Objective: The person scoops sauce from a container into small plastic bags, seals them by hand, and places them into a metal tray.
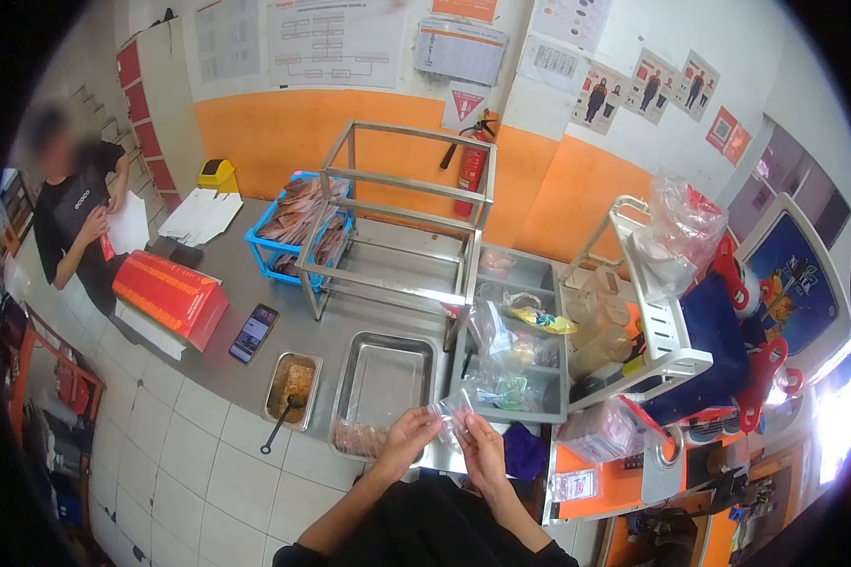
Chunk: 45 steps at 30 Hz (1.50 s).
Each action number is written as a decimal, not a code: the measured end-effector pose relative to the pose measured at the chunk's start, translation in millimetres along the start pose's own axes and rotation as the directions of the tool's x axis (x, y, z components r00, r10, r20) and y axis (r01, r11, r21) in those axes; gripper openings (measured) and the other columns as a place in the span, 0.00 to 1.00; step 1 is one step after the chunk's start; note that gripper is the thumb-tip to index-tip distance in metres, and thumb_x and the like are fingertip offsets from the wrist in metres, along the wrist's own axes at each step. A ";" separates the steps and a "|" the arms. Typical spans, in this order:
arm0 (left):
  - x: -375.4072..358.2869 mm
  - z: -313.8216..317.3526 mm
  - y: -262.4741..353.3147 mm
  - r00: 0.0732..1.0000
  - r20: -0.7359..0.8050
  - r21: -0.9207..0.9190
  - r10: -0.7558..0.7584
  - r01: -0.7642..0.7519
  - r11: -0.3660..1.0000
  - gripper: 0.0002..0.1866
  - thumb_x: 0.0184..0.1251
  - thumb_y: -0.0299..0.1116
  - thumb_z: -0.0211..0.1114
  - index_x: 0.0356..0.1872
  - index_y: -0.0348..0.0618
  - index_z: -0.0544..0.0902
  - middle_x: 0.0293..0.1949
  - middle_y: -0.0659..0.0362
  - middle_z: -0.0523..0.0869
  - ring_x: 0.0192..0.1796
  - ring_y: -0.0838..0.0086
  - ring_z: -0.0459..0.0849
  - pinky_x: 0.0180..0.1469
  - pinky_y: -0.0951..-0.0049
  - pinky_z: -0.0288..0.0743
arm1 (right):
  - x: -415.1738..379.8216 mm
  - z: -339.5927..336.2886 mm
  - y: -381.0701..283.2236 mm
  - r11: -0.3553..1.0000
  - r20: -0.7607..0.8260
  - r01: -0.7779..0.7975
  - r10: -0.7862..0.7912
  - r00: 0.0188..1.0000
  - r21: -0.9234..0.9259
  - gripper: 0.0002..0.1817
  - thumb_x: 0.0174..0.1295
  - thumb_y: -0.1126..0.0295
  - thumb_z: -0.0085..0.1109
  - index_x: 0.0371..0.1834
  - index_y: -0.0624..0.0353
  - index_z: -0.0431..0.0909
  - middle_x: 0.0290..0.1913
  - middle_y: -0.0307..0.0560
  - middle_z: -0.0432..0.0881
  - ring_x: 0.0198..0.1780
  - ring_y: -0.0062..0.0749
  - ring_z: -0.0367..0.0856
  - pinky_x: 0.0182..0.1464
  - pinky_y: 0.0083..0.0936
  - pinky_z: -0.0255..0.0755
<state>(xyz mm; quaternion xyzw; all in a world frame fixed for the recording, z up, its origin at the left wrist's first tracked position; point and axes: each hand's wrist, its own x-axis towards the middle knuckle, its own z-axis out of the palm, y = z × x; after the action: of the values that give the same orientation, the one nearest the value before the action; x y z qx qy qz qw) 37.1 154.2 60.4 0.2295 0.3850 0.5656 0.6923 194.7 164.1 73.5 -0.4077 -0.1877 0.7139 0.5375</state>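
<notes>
Head view. Right hand (411, 437): fingertips pinching one side of a small clear plastic bag (452, 406). Left hand (483, 448): fingers grasping the other side of the same bag, which sits between the two hands, above the front edge of a metal counter (388, 238).

Just beyond the right hand: one steel tray (385, 378), rectangular, with small packets (361, 438) along its near end. Left of that hand: one smaller metal container (293, 383), holding brownish food and a black-handled spoon (272, 434). Farther left: one phone (253, 333), screen lit, lying flat; then one red-and-orange box (170, 298).

Beyond both hands: one open metal rack (406, 180), upright; at its left, blue baskets (282, 263) filled with brown packets (291, 215). Directly beyond the left hand: one grey divided bin (512, 387), holding assorted plastic bags.

Near the left hand, right side: one dark purple cloth (524, 451); farther right, one bundle of plastic-wrapped items (607, 430) and one white shelf (654, 321).

Far left of the hands, across the counter: one person (78, 203), dark shirt, holding white paper (129, 227).
</notes>
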 end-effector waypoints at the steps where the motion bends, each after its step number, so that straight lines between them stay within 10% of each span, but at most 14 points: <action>1: -3.4 3.0 8.7 1.000 -0.010 -0.035 -0.006 0.005 0.999 0.15 0.68 0.28 0.67 0.52 0.35 0.76 0.49 0.57 0.83 0.50 0.77 0.82 0.50 0.79 0.77 | -0.3 6.4 -2.1 1.000 0.017 0.001 -0.001 1.000 0.004 0.18 0.70 0.71 0.56 0.60 0.68 0.74 0.57 0.52 0.81 0.58 0.35 0.80 0.62 0.29 0.74; 6: -12.4 -4.8 30.3 0.998 -0.049 -0.048 0.032 -0.034 0.998 0.12 0.67 0.26 0.67 0.48 0.37 0.79 0.46 0.57 0.85 0.46 0.79 0.84 0.48 0.81 0.79 | 1.5 25.6 -0.9 0.997 0.063 0.000 0.005 0.998 -0.079 0.18 0.69 0.75 0.56 0.61 0.66 0.74 0.56 0.50 0.81 0.59 0.36 0.80 0.62 0.28 0.72; 7: -15.4 -7.6 33.3 0.997 -0.073 -0.040 0.031 -0.034 0.999 0.11 0.66 0.26 0.68 0.47 0.36 0.79 0.45 0.57 0.85 0.44 0.79 0.84 0.46 0.82 0.79 | 0.5 31.7 0.9 0.938 0.046 0.219 -0.214 0.976 -0.271 0.19 0.67 0.77 0.57 0.61 0.64 0.74 0.55 0.48 0.82 0.58 0.36 0.80 0.61 0.28 0.72; 10: -25.0 -18.9 40.2 0.993 -0.121 -0.039 0.014 -0.019 0.999 0.10 0.66 0.25 0.68 0.46 0.36 0.80 0.42 0.58 0.85 0.41 0.80 0.85 0.41 0.83 0.80 | -8.4 54.4 -8.3 0.265 0.270 0.578 -0.686 0.675 -0.772 0.23 0.58 0.83 0.61 0.59 0.57 0.78 0.46 0.43 0.83 0.51 0.36 0.80 0.55 0.28 0.72; 13: -33.6 -32.5 41.4 0.992 -0.124 -0.099 -0.030 0.018 0.995 0.11 0.65 0.23 0.68 0.46 0.36 0.79 0.41 0.58 0.85 0.39 0.80 0.85 0.38 0.83 0.80 | -24.0 70.1 -12.2 0.142 0.596 0.698 -0.419 0.685 -0.702 0.20 0.55 0.80 0.66 0.52 0.57 0.82 0.41 0.43 0.82 0.46 0.33 0.80 0.51 0.28 0.73; 17: -50.6 -44.3 50.9 0.993 -0.096 -0.142 -0.067 0.053 0.989 0.11 0.65 0.22 0.68 0.46 0.36 0.79 0.41 0.56 0.85 0.40 0.76 0.85 0.42 0.80 0.81 | -43.5 92.3 8.4 0.419 0.416 0.440 -0.153 0.896 -0.794 0.14 0.53 0.73 0.74 0.42 0.63 0.83 0.32 0.41 0.82 0.34 0.22 0.80 0.40 0.20 0.75; 25: -79.0 -86.5 51.0 1.000 -0.023 -0.148 -0.004 0.001 0.989 0.11 0.63 0.18 0.67 0.45 0.33 0.79 0.43 0.55 0.84 0.46 0.73 0.85 0.50 0.76 0.81 | -50.2 95.7 34.6 0.658 0.440 0.258 0.125 0.889 -0.707 0.10 0.59 0.76 0.70 0.41 0.67 0.83 0.36 0.40 0.85 0.39 0.18 0.83 0.45 0.17 0.78; 45: -107.2 -125.2 64.4 0.996 0.086 -0.033 -0.002 0.005 0.999 0.09 0.62 0.16 0.67 0.42 0.33 0.80 0.38 0.53 0.86 0.42 0.71 0.87 0.47 0.74 0.83 | -89.7 109.8 76.0 0.587 0.380 0.277 0.056 0.923 -0.761 0.07 0.62 0.77 0.64 0.41 0.70 0.83 0.36 0.43 0.85 0.41 0.19 0.83 0.47 0.19 0.79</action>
<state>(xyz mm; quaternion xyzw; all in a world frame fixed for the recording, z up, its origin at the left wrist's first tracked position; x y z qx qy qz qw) -108.0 53.0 63.3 0.2412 0.3458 0.5605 0.7128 70.0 73.5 119.5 -0.4530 -0.6102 0.5789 0.2954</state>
